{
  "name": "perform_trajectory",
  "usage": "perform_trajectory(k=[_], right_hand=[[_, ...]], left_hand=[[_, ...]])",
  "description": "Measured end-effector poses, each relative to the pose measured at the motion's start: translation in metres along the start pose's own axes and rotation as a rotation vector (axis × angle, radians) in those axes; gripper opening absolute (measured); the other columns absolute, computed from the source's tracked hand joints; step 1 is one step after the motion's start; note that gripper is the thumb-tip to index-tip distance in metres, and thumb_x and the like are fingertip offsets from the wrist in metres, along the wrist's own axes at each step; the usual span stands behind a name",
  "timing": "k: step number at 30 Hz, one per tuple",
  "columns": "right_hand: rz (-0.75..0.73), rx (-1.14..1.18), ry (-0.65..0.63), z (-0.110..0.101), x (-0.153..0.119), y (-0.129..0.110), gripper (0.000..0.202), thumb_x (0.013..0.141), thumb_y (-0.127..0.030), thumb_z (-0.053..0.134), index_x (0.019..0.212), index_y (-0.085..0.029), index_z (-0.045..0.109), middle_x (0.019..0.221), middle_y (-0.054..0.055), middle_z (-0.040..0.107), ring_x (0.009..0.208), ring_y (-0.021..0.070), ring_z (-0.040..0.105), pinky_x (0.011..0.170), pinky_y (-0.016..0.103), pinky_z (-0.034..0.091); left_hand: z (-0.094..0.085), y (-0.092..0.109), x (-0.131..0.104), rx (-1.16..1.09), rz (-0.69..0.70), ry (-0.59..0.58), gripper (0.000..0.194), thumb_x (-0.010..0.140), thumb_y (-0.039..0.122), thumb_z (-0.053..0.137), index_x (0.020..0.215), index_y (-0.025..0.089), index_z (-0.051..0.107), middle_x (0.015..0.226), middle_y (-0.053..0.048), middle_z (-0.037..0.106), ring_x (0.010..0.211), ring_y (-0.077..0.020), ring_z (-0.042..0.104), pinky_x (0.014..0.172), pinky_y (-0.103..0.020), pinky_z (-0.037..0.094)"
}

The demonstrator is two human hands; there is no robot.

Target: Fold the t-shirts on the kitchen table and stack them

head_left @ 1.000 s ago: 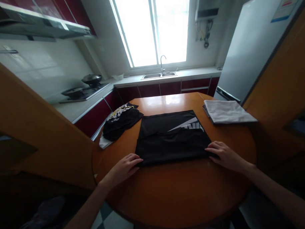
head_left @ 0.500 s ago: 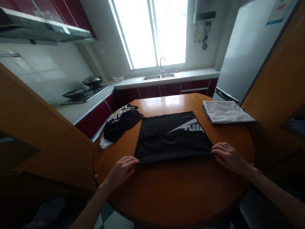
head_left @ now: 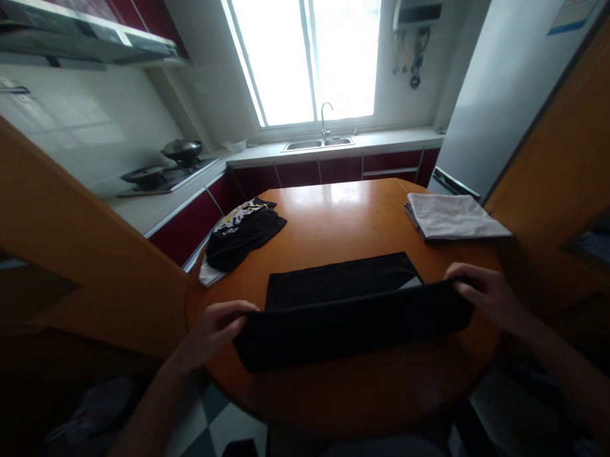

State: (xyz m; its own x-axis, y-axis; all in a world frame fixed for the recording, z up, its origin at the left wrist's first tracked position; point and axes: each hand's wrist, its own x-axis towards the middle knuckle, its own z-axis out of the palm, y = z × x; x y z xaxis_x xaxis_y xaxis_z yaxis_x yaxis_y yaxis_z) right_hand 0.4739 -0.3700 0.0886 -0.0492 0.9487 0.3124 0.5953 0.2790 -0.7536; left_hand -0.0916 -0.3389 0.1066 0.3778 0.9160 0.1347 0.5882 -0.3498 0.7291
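Observation:
A black T-shirt [head_left: 348, 327] is stretched between my two hands, its near edge raised off the wooden table [head_left: 355, 227]. The far part of the cloth still lies on the wood. My left hand [head_left: 221, 328] pinches the left end of the raised edge, and my right hand [head_left: 480, 292] pinches the right end. Only a small corner of the pale print shows near the right; the raised cloth hides the rest.
At the table's left lies a loose heap of black clothing [head_left: 245, 234] with a white and yellow print. A folded stack of white and grey cloth [head_left: 452, 217] rests at the right edge. Beyond are a sink [head_left: 305, 146], a stove with pans [head_left: 158, 180] and a fridge [head_left: 500, 82].
Both hands have lifted the shirt's near edge and drawn the shirt toward me, spreading slightly farther apart. Most of the pale print is now covered.

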Motion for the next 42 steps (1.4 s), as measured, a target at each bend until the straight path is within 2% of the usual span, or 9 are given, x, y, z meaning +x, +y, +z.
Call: perform_trajectory(k=[5, 9, 16, 22, 29, 31, 34, 38, 42], right_hand=[[0.119, 0.024, 0.082, 0.049, 0.064, 0.033, 0.026, 0.077, -0.036, 0.058, 0.091, -0.021, 0.073, 0.096, 0.008, 0.076, 0.091, 0.0273, 0.068, 0.084, 0.036, 0.051], [0.165, -0.011, 0.055, 0.078, 0.096, 0.062, 0.021, 0.072, -0.031, 0.06, 0.083, -0.02, 0.075, 0.09, 0.008, 0.076, 0.09, 0.0278, 0.07, 0.087, 0.037, 0.051], [0.16, -0.048, 0.017, 0.084, 0.126, 0.089, 0.023, 0.073, -0.025, 0.059, 0.087, -0.018, 0.076, 0.09, 0.008, 0.077, 0.088, 0.0245, 0.071, 0.083, 0.033, 0.053], [0.196, -0.153, 0.01, 0.1, 0.133, 0.104, 0.023, 0.076, -0.022, 0.059, 0.09, -0.017, 0.076, 0.094, 0.009, 0.077, 0.092, 0.0243, 0.071, 0.087, 0.035, 0.053], [0.145, -0.285, 0.02, 0.101, 0.132, 0.1, 0.025, 0.083, -0.024, 0.058, 0.1, -0.014, 0.074, 0.103, 0.012, 0.075, 0.099, 0.0257, 0.069, 0.093, 0.037, 0.051], [0.117, -0.392, 0.086, 0.104, 0.124, 0.087, 0.032, 0.087, -0.029, 0.056, 0.11, -0.012, 0.072, 0.113, 0.016, 0.072, 0.108, 0.0285, 0.065, 0.098, 0.041, 0.049], [0.025, -0.514, 0.143, 0.122, 0.099, 0.052, 0.044, 0.095, -0.036, 0.048, 0.128, -0.013, 0.064, 0.13, 0.017, 0.064, 0.123, 0.0309, 0.056, 0.106, 0.045, 0.044], [-0.156, -0.559, -0.073, 0.165, 0.054, 0.002, 0.055, 0.101, -0.042, 0.038, 0.147, -0.014, 0.05, 0.155, 0.014, 0.046, 0.144, 0.0278, 0.037, 0.117, 0.046, 0.032], [-0.137, -0.634, -0.261, 0.197, 0.031, -0.015, 0.062, 0.102, -0.045, 0.037, 0.155, -0.013, 0.039, 0.165, 0.013, 0.027, 0.153, 0.0277, 0.02, 0.122, 0.053, 0.019]], left_hand=[[0.026, -0.034, 0.065, -0.045, -0.113, 0.086, 0.038, 0.081, 0.047, 0.061, 0.101, 0.018, 0.075, 0.097, -0.006, 0.076, 0.091, -0.024, 0.069, 0.079, -0.029, 0.054], [0.044, -0.061, 0.093, -0.05, -0.161, 0.104, 0.035, 0.077, 0.045, 0.062, 0.092, 0.015, 0.073, 0.082, -0.005, 0.074, 0.076, -0.0214, 0.068, 0.067, -0.028, 0.052], [0.035, -0.079, 0.117, -0.016, -0.149, 0.084, 0.036, 0.077, 0.046, 0.062, 0.093, 0.015, 0.073, 0.087, -0.005, 0.075, 0.083, -0.0231, 0.07, 0.074, -0.031, 0.053], [0.042, -0.083, 0.128, 0.076, -0.116, 0.087, 0.034, 0.078, 0.045, 0.059, 0.091, 0.017, 0.074, 0.084, -0.005, 0.075, 0.078, -0.0221, 0.069, 0.072, -0.03, 0.051], [0.047, -0.094, 0.127, 0.218, -0.112, 0.098, 0.03, 0.083, 0.038, 0.054, 0.095, 0.017, 0.072, 0.09, -0.006, 0.073, 0.082, -0.0223, 0.068, 0.078, -0.033, 0.053], [0.052, -0.086, 0.125, 0.356, -0.087, 0.183, 0.029, 0.084, 0.033, 0.053, 0.099, 0.016, 0.071, 0.098, -0.009, 0.071, 0.093, -0.0253, 0.067, 0.088, -0.038, 0.053], [0.071, -0.051, 0.117, 0.516, 0.011, 0.29, 0.035, 0.09, 0.027, 0.05, 0.118, 0.015, 0.066, 0.119, -0.013, 0.066, 0.113, -0.0292, 0.06, 0.103, -0.046, 0.047], [0.127, 0.007, 0.103, 0.514, 0.207, 0.103, 0.041, 0.101, 0.031, 0.042, 0.138, 0.019, 0.056, 0.143, -0.01, 0.057, 0.133, -0.0242, 0.051, 0.114, -0.042, 0.039], [0.176, 0.026, 0.095, 0.6, 0.219, -0.098, 0.06, 0.101, 0.05, 0.044, 0.154, 0.021, 0.04, 0.163, -0.01, 0.034, 0.152, -0.0306, 0.026, 0.121, -0.055, 0.025]])
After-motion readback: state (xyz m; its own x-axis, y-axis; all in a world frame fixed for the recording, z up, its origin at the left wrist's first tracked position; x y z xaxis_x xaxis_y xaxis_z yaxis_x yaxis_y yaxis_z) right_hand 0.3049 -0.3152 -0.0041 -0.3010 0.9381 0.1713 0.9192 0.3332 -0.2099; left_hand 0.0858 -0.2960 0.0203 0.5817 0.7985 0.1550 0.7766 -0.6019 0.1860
